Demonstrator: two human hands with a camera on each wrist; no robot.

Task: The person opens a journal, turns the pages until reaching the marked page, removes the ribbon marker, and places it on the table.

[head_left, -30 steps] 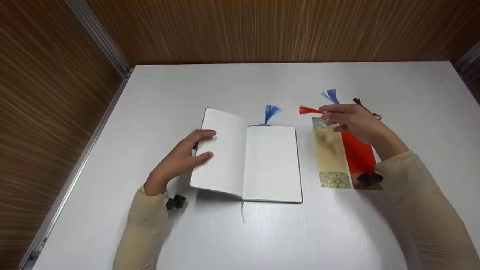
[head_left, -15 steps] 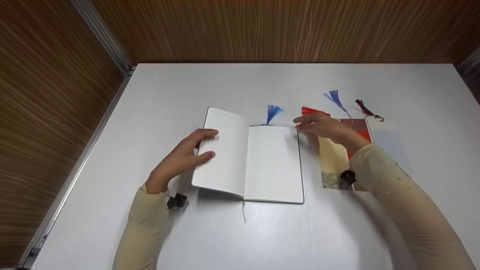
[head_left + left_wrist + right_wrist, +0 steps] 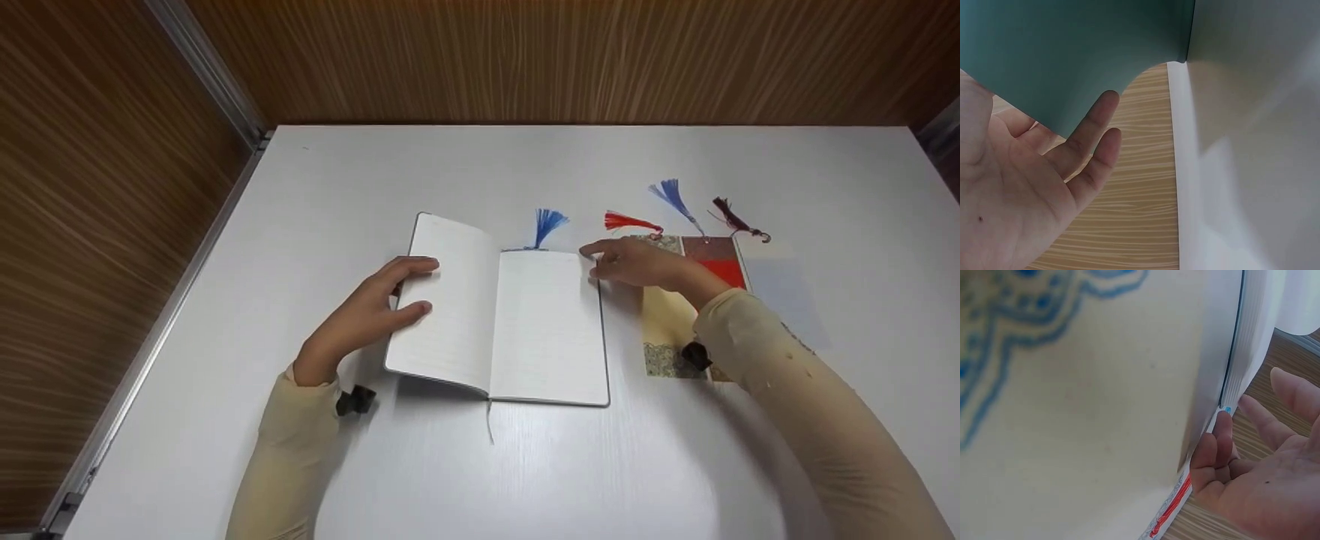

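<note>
An open notebook [image 3: 547,330] lies on the white table, its left half raised at a tilt. My left hand [image 3: 360,315] holds that half, thumb and a finger on the page, other fingers behind the green cover [image 3: 1084,56]. My right hand [image 3: 637,262] is at the upper right corner of the right page. In the right wrist view its index finger touches the page edges [image 3: 1247,360], with the thumb apart from it. A blue tassel [image 3: 550,221] sticks out from the notebook's top near the spine.
Right of the notebook lie a beige bookmark [image 3: 664,360] with a red tassel [image 3: 626,220], a red bookmark [image 3: 721,271] and a pale bluish one [image 3: 784,300]. Another blue tassel [image 3: 675,196] and a dark red tassel [image 3: 735,216] lie above them. Wooden panels stand behind and left.
My right hand has moved left from over the bookmarks to the notebook's upper right corner, then slightly down. The left hand keeps its hold, nearly unmoved.
</note>
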